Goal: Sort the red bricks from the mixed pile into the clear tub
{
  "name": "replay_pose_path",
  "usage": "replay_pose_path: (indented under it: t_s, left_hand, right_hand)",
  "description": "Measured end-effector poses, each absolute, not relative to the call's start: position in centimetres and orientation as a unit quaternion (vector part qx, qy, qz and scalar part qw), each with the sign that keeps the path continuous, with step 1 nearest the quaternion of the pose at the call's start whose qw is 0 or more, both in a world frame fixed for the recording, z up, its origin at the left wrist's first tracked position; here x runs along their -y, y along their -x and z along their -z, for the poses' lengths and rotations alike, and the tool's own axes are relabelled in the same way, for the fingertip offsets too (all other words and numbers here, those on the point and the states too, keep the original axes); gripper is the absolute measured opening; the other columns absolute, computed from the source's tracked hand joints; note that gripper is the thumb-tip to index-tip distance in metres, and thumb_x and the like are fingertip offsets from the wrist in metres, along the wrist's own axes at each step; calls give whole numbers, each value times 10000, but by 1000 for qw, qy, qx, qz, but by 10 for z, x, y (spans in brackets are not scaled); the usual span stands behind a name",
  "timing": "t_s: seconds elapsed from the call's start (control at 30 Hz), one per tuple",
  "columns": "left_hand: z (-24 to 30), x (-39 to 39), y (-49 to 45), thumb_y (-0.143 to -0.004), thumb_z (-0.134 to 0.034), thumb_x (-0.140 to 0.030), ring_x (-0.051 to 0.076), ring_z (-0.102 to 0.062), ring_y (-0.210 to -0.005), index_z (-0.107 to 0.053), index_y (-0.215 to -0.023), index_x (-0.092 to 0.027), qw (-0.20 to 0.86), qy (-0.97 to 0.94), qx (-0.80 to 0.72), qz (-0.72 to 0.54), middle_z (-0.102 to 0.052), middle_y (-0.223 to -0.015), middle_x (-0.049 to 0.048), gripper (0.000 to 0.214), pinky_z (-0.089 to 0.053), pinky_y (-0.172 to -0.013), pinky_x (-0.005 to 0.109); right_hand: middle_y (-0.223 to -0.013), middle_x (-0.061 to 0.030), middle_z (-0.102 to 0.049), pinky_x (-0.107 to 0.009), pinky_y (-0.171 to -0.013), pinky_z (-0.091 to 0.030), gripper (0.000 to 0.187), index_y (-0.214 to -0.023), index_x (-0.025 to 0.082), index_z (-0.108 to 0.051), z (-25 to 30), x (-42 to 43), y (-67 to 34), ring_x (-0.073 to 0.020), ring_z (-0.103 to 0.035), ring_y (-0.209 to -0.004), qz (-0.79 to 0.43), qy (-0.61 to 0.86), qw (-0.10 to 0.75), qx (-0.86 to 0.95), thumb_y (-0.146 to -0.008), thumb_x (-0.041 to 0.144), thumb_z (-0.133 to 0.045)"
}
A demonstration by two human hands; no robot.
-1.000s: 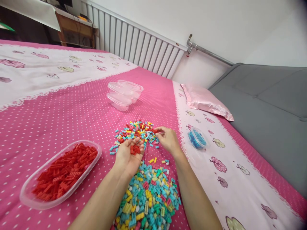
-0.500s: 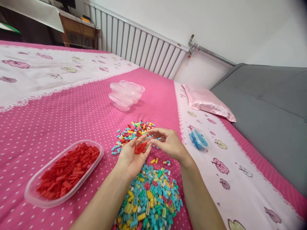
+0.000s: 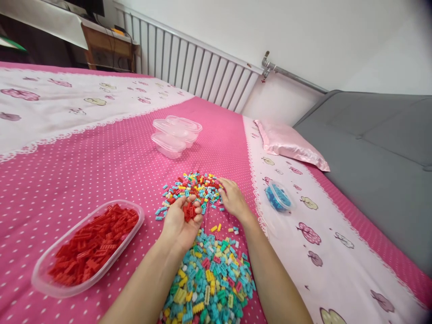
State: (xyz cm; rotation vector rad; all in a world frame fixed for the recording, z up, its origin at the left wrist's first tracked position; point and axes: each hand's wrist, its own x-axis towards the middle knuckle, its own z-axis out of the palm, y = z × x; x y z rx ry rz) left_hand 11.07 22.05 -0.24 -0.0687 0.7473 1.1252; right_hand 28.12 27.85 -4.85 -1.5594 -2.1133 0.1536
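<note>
My left hand (image 3: pixel 182 223) is palm up with its fingers curled around a small heap of red toy bricks (image 3: pixel 190 211). Over the right edge of the far pile of mixed toy bricks (image 3: pixel 194 184) lies my right hand (image 3: pixel 233 198), fingers and thumb a little apart, tips at the bricks. Red, blue and yellow pieces make up that pile. A bigger multicoloured brick pile (image 3: pixel 212 274) spreads between my forearms. To the left, a clear plastic tub (image 3: pixel 140 216) is full of red bricks (image 3: pixel 97 243).
Empty clear plastic tubs (image 3: pixel 170 135) stand farther back on the pink dotted bedspread (image 3: pixel 135 166). A small clear tub with blue pieces (image 3: pixel 278 198) is on the right. Beyond it are a pink pillow (image 3: pixel 290 144) and a grey headboard (image 3: pixel 367 148).
My right hand has moved away from the left hand, rightward onto the far pile's edge. The left hand has shifted slightly left and its fingers have curled around the red bricks.
</note>
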Motion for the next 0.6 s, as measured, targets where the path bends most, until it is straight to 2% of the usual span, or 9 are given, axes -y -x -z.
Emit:
replay_pose_path:
  t_s: [0.17,0.37,0.6]
  left_hand:
    - [4,-220,-110,-868,-310,-170,75,-379,-444,-454,-714,-133,781,29,-349,-517,-415,-584,8,214,-268,-342,142]
    - [5,-221,-110,-871,-300,-170,74,-379,-445,-451,-721,-134,779,27,-354,-516,-415,-584,8,216,-274,-348,142]
    - [4,-220,-111,-871,-306,-172,76,-382,-444,-448,-715,-137,778,25,-358,-516,-417,-580,9,213,-266,-343,139]
  right_hand:
    - [-1258,-100,-542,-387,-1016,-336,473,-1271,152,-476,63,-283,-281,-194,-471,-1167,-71,559,224,796,-820,101,-338]
    - [-1164,-95,-600,-367,-974,-376,484,-1205,148,-539,60,-284,-281,-198,-523,-1093,-67,569,231,786,-760,46,-377]
    - [-1110,-66,-636,-373,-944,-400,334,-1106,196,-601,58,-284,-283,-193,-555,-1055,-84,577,256,771,-802,136,-478]
